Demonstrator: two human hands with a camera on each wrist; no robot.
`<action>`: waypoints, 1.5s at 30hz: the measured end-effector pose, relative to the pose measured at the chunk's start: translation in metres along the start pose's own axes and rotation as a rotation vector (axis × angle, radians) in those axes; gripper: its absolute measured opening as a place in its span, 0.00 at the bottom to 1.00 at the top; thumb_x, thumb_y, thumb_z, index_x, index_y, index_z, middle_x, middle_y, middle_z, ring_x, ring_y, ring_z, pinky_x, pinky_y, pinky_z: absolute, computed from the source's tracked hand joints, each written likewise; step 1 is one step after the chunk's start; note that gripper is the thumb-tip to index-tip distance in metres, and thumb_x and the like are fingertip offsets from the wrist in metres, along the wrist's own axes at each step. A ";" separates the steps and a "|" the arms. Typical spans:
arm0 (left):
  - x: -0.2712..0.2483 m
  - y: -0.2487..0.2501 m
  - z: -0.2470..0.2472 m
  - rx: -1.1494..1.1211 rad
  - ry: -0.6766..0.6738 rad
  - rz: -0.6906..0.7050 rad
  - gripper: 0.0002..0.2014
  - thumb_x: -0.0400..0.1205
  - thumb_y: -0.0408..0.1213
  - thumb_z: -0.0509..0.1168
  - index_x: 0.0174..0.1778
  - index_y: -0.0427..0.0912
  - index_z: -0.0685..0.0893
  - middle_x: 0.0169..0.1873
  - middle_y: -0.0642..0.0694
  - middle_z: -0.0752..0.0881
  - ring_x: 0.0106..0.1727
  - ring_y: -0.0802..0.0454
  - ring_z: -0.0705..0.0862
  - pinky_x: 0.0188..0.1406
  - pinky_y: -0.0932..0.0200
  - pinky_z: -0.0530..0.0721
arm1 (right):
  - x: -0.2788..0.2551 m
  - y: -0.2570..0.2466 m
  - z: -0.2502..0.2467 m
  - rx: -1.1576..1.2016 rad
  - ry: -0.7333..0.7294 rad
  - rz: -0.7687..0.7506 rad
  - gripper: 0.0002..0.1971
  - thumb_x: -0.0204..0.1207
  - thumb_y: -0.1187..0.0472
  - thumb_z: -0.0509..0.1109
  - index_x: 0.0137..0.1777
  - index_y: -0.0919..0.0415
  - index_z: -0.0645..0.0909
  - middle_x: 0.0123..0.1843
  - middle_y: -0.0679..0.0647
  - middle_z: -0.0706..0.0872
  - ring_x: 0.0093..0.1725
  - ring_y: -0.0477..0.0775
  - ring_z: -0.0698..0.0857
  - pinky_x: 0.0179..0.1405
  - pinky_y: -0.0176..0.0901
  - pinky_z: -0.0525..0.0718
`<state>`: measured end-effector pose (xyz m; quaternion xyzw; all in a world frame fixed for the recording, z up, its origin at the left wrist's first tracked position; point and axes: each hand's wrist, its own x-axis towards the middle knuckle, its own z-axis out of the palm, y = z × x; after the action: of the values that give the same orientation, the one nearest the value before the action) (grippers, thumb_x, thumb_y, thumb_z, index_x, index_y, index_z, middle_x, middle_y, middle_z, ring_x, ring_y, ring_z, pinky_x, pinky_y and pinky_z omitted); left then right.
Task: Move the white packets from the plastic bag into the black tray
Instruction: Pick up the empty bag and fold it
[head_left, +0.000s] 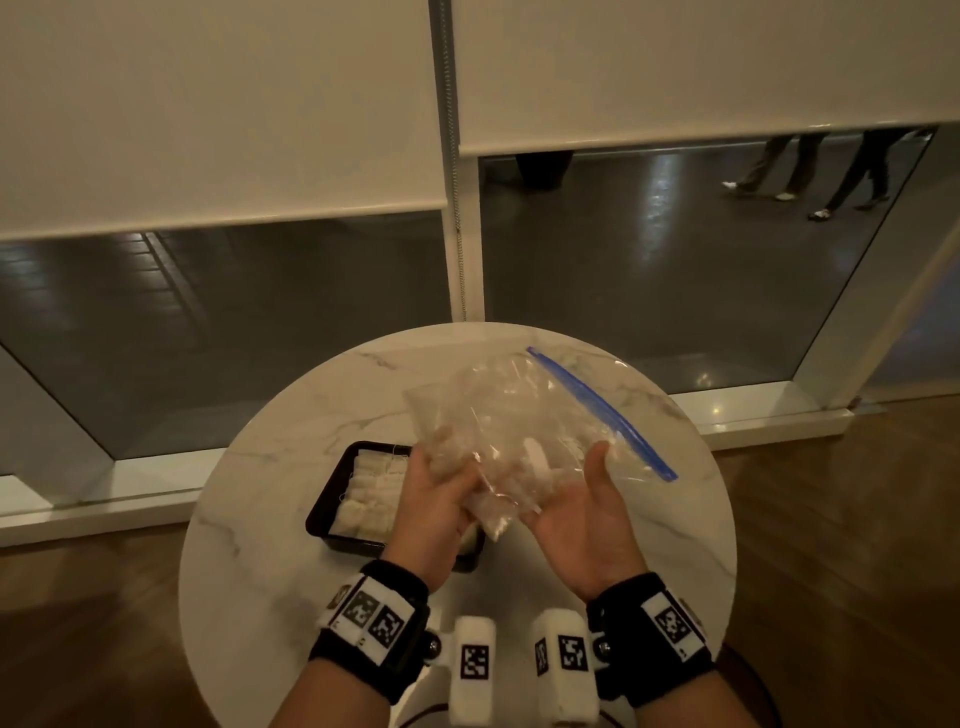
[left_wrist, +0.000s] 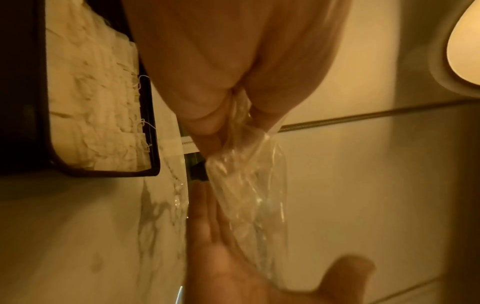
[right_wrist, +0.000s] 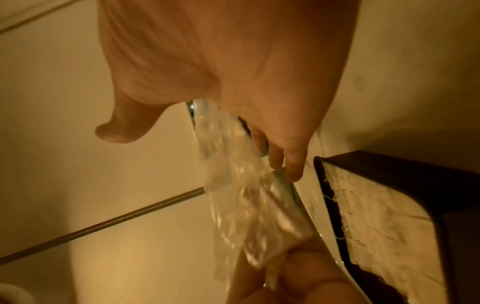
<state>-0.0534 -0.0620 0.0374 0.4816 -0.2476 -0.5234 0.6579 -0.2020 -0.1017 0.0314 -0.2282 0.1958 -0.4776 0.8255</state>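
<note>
A clear plastic bag (head_left: 519, 415) with a blue zip strip (head_left: 602, 410) is held up over the round table. My left hand (head_left: 447, 488) grips its lower left corner, fingers curled into the film (left_wrist: 249, 185). My right hand (head_left: 576, 499) lies palm up under the bag, thumb out and fingers fairly straight behind the plastic (right_wrist: 246, 195). A pale shape shows through the bag; I cannot tell whether it is a packet. The black tray (head_left: 319, 512) sits below my left hand, filled with several white packets (head_left: 371, 493), which also show in the wrist views (left_wrist: 98, 102) (right_wrist: 376, 216).
The marble table (head_left: 260, 519) is small, and its edge lies close all round. Beyond it are a glass wall with half-lowered blinds and a bead chain (head_left: 457, 208). Wood floor lies to both sides. People's legs (head_left: 810, 171) pass behind the glass at far right.
</note>
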 end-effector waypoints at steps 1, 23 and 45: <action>-0.002 -0.003 0.000 0.031 -0.011 -0.005 0.31 0.81 0.21 0.68 0.76 0.54 0.74 0.62 0.40 0.90 0.62 0.38 0.89 0.61 0.34 0.87 | 0.003 0.000 0.002 -0.043 0.019 -0.016 0.36 0.79 0.41 0.70 0.81 0.62 0.71 0.75 0.69 0.79 0.76 0.72 0.77 0.80 0.71 0.66; -0.025 0.046 -0.004 0.144 -0.113 -0.096 0.36 0.84 0.26 0.68 0.83 0.62 0.67 0.62 0.42 0.90 0.58 0.41 0.91 0.58 0.40 0.89 | -0.017 0.002 0.021 -1.327 -0.381 -0.479 0.31 0.68 0.70 0.68 0.72 0.47 0.83 0.75 0.38 0.79 0.77 0.40 0.75 0.78 0.48 0.75; -0.053 0.055 0.004 0.353 -0.235 -0.204 0.16 0.79 0.47 0.71 0.64 0.52 0.85 0.40 0.44 0.94 0.50 0.42 0.90 0.54 0.41 0.88 | -0.019 -0.008 0.021 -0.998 -0.253 -0.232 0.19 0.78 0.65 0.75 0.68 0.52 0.82 0.64 0.50 0.88 0.66 0.53 0.86 0.68 0.56 0.84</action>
<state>-0.0493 -0.0146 0.0980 0.5474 -0.3601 -0.5883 0.4739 -0.2053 -0.0845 0.0555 -0.6696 0.2719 -0.3834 0.5750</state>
